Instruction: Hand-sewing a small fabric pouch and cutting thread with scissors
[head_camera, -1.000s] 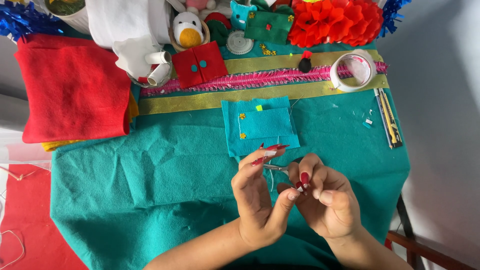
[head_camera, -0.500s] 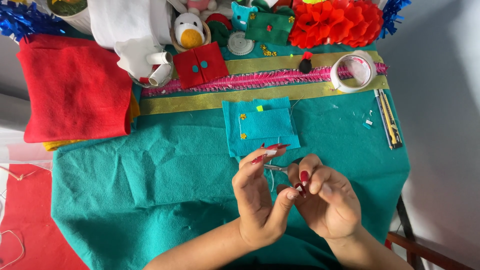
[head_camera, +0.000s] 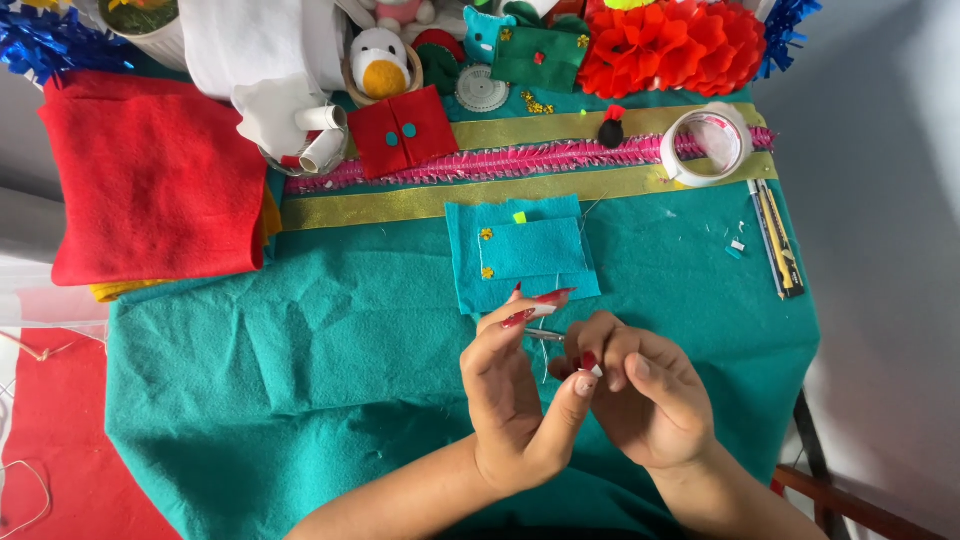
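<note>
Above the worktop's teal cloth (head_camera: 300, 400), at six o'clock from the teal felt piece (head_camera: 520, 255), the left hand (head_camera: 515, 400) and right hand (head_camera: 645, 400) pinched a needle (head_camera: 545, 335) between narrowed fingers, a grip best kept steady while the fine thread (head_camera: 545, 360) was worked.

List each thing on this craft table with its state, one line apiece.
Left hand: raised, fingertips pinching a needle.
Right hand: raised, fingers curled at the needle's other end.
Small teal felt piece: flat, smaller patch on top.
Red felt: folded.
Tape roll: lying flat.
Teal cloth: spread, wrinkled.
Red pouch: closed, two teal dots.
</note>
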